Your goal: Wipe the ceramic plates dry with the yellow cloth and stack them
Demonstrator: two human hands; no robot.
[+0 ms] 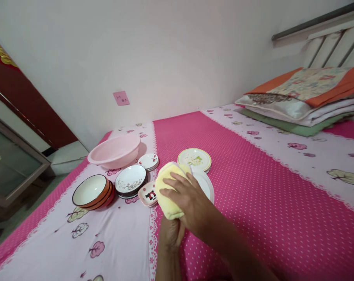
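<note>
My right hand (191, 203) presses a yellow cloth (168, 183) against a white plate (204, 183), fingers curled over the cloth. My left hand (169, 232) sits underneath, mostly hidden by the cloth and the right hand, and seems to hold the plate from below; its fingers do not show. The plate is tilted up above the pink bedspread (253, 195). Just behind it lies a yellow-rimmed plate (194, 159).
To the left lie a small pink dish (147, 194), a stack of floral plates (131, 180), a stack of small white plates (148, 160), nested orange bowls (92, 191) and a pink basin (114, 151). Folded bedding (302, 101) is piled at the far right.
</note>
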